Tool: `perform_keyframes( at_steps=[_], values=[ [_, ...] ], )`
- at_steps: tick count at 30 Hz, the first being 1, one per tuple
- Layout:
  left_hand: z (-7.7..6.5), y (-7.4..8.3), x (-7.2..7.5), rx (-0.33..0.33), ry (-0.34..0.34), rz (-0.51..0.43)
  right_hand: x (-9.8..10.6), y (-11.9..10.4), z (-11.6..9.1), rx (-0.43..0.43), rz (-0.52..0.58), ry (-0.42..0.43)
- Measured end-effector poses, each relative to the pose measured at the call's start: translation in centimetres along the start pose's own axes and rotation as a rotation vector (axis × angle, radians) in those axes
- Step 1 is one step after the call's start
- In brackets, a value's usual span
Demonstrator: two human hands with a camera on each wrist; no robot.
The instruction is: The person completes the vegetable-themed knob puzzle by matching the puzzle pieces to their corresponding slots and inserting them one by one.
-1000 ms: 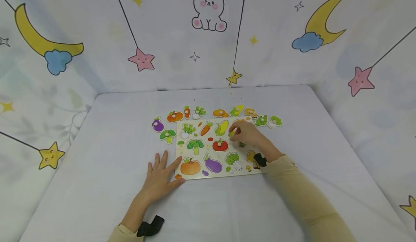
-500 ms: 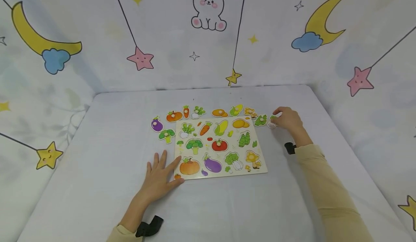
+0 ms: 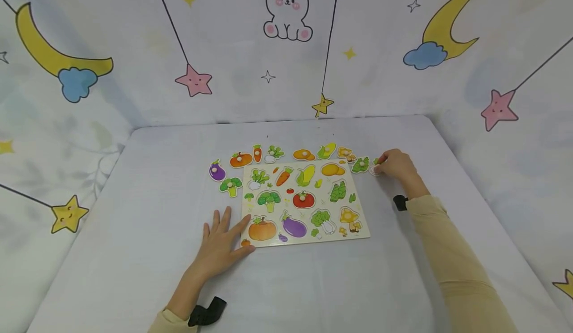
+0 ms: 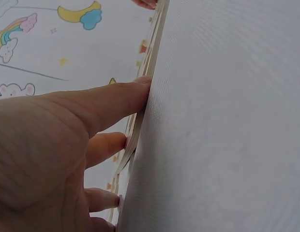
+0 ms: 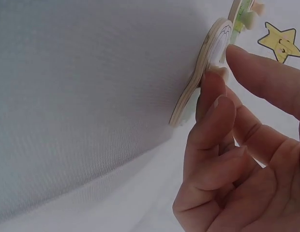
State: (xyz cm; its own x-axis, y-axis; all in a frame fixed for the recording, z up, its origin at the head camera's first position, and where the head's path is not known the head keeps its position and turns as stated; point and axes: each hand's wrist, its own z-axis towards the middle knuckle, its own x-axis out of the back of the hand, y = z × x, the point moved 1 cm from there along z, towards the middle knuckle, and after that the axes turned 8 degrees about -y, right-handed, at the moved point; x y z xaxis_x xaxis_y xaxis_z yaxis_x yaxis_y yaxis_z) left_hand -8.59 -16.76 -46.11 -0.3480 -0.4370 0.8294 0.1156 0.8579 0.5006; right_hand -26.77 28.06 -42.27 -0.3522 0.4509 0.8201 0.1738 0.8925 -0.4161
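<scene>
Near the board [image 3: 323, 194], right hand [image 3: 398, 165] curls round a likely light, stiff piece's [image 5: 217, 48] handy knob [image 5: 221, 72]; left hand [image 3: 218, 247] spreads, empty.

The right sleeve [image 3: 452, 263] and the left sleeve [image 3: 169, 323] are of plain beige cloth, with a black wrist camera [image 3: 207, 312] beside each cuff [image 3: 418, 205].

The left hand [image 3: 219, 248] lies at near left, fingers spread and thumb pointing right. Farther off, the right arm [image 3: 452, 258] reaches forward, its hand [image 3: 397, 166] curling its fingers toward the thumb.
</scene>
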Motion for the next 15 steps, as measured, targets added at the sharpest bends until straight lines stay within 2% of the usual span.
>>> perform_keyframes(
  at_steps=[6,15],
  values=[
    [0.14,0.22,0.34,0.023,-0.044,0.009,0.04,0.40,0.25,0.043,-0.003,0.043],
    [0.56,0.73,0.87,0.044,-0.042,0.002,0.05,0.63,0.28,0.052,0.012,0.074]
  ],
)
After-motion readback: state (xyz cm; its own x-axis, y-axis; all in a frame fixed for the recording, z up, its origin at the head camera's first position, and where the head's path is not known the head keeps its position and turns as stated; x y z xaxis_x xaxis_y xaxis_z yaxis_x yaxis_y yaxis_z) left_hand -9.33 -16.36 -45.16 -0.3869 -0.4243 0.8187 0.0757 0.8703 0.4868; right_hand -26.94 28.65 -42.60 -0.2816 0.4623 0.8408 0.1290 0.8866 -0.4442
